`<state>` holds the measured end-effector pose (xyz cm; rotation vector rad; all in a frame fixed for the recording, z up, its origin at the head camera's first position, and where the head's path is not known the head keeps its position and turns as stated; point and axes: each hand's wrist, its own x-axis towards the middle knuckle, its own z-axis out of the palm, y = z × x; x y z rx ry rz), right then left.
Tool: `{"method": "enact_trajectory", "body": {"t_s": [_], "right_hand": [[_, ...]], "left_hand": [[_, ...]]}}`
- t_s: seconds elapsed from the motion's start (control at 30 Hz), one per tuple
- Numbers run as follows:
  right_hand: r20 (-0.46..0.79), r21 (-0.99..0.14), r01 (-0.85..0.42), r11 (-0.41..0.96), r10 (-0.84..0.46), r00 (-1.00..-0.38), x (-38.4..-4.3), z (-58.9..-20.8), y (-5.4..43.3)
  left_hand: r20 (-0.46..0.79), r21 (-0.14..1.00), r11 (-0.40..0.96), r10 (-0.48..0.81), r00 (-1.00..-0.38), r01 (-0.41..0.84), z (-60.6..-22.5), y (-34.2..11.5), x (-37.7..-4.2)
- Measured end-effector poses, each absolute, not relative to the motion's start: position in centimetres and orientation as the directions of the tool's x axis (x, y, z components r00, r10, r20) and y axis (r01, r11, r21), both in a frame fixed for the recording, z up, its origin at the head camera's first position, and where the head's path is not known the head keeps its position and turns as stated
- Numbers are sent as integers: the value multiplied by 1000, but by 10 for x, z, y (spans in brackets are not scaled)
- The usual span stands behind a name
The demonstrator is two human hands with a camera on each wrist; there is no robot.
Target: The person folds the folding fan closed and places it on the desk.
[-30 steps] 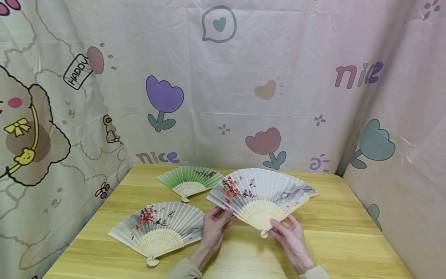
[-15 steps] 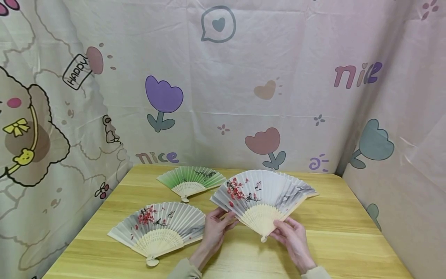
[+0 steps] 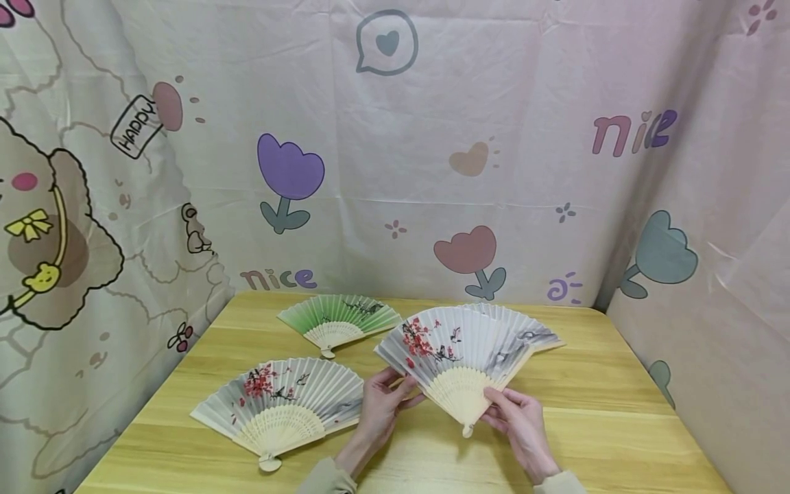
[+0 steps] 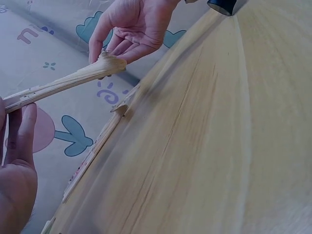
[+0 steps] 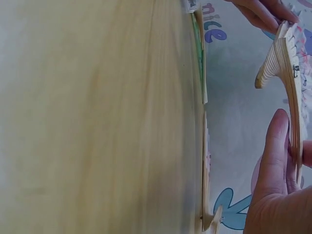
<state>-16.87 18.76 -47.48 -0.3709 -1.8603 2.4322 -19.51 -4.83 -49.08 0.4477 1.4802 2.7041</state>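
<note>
Both hands hold up an unfolded folding fan [image 3: 457, 350], pale grey-white with red blossoms and bare wooden ribs, above the table. My left hand [image 3: 379, 405] pinches its left edge stick. On the other side, my right hand [image 3: 515, 422] grips the right edge stick, thumb in front. The left wrist view gives the fan [image 4: 68, 83] nearly edge-on between the hands. Behind it lies another grey-white fan [image 3: 533, 333], partly hidden. A matching blossom fan [image 3: 284, 401] lies spread at the left, its right end behind my left hand. A green fan [image 3: 339, 321] lies spread farther back.
The wooden table [image 3: 605, 425] has printed cloth [image 3: 395, 171] hanging behind it and at both sides. At the top of the left wrist view, a dark cylindrical object [image 4: 223, 6] shows at the table's far edge.
The held fan's pivot end has dropped slightly and its right edge has come inward, narrowing the spread a little. More of the fan behind it shows. The other fans have not moved.
</note>
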Motion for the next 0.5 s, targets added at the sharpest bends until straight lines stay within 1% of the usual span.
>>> {"method": "enact_trajectory", "body": {"t_s": [0.5], "right_hand": [[-157, -957, 101, -273, 192, -969, -168, -475, 187]], "left_hand": [[295, 815, -562, 193, -936, 141, -491, -48, -194]]}}
